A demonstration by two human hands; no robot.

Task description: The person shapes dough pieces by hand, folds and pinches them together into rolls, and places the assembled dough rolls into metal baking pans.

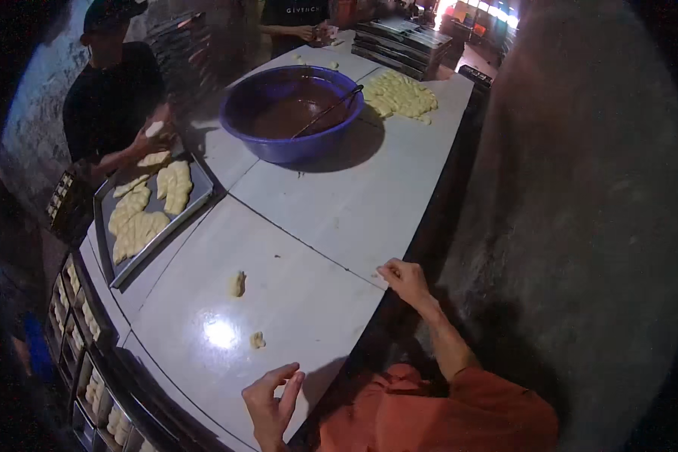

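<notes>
My left hand (273, 399) is over the near edge of the white table (339, 196), thumb and fingers apart, holding nothing. A small dough scrap (257, 340) lies just beyond it, and a longer dough piece (238, 283) sits farther off. At the table's right edge is my right hand (405, 280), its fingers curled in. Whatever may be inside those fingers is hidden. Neither hand touches the dough pieces.
A purple basin (290, 153) of brown stuff with a stick stands farther up, beside a dough heap (399, 94). Across the table, a person (117, 98) holds dough over a tray (158, 245) of dough. Stacked trays (399, 45) and dough-filled moulds (90, 377) flank the table.
</notes>
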